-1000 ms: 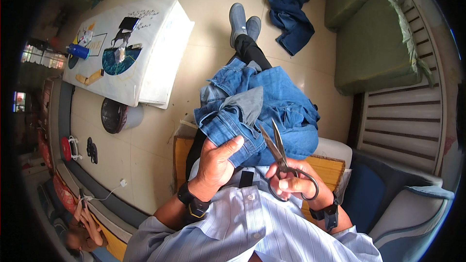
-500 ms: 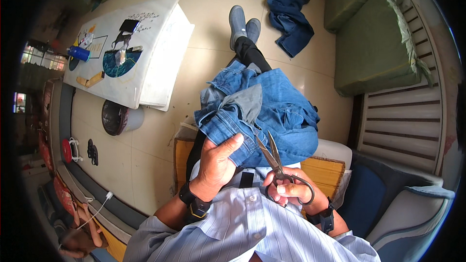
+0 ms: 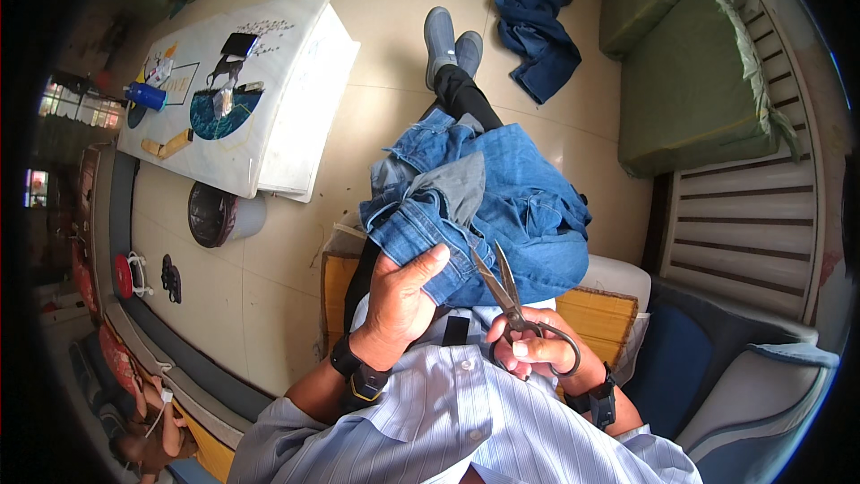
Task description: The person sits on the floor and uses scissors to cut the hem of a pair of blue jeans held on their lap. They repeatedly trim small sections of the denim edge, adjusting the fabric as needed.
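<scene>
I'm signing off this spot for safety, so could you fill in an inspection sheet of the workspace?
Surface: black-trousered legs, largely covered by fabric.
Job's things: blue denim garment with a grey cloth flap; dark metal scissors with loop handles, blades apart.
Left hand: grips the garment's folded edge.
Right hand: holds the scissors, tips over the denim; contact unclear.
Clutter: crumpled navy clothing on the beige tiled floor.
Cables: small white plug-like piece beside another person; cord unclear.
Surroundings: white rectangular table, round grey bin, bulky green-covered furniture.
</scene>
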Motion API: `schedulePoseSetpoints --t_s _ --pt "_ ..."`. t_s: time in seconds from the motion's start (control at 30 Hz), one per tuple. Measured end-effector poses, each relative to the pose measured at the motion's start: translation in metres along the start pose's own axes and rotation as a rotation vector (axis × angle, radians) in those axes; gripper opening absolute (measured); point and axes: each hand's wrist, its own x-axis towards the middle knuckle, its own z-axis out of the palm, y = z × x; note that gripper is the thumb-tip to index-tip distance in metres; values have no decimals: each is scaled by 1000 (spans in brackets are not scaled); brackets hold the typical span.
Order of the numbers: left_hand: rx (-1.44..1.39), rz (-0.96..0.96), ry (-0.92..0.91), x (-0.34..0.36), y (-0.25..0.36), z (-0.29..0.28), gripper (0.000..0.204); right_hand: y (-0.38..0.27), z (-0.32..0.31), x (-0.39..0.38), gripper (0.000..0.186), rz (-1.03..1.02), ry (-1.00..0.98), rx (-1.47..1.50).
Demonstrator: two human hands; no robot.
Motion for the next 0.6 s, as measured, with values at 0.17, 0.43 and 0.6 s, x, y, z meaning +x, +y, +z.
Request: schedulePoseSetpoints --t_s 0.17,0.43,0.6 --pt "-4 11 1 -1 0 -1 30 -2 2 0 48 26 0 -20" --pt "-11 11 -4 0 0 -1 33 -3 2 0 49 32 -1 -54" --pt "-20 1 -10 0 -1 -3 34 -1 1 0 48 24 -19 -19"
